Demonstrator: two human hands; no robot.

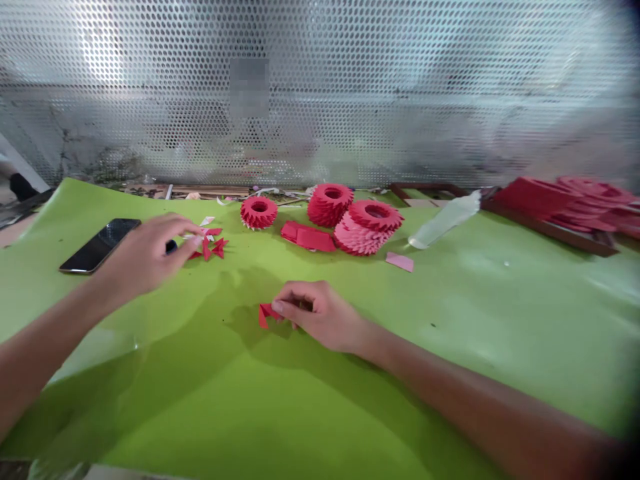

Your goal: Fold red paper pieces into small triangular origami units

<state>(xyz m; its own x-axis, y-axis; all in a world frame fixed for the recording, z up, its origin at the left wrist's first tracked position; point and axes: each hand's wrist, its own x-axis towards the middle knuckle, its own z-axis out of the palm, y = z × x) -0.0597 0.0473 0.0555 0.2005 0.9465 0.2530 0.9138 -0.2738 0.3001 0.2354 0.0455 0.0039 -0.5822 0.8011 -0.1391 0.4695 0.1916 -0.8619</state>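
Note:
My right hand (320,313) pinches a red folded paper piece (265,316) between thumb and fingers, low over the green table sheet (240,413). One pointed end of the piece sticks out to the left, and the rest is hidden by the fingers. Farther left, my left hand (155,253) reaches to a small pile of red and white folded paper pieces (216,248). Its thumb and index fingertips close on a pale folded piece at the pile's near side, mostly covered by the fingers.
Behind stand red paper rings (259,212), (330,204) and a pink-and-red ring (367,230). A red paper stack (307,237), pink slip (399,261) and whitish tube (445,220) lie nearby. A phone (100,247) is left; a brown tray (555,230) with red paper is right.

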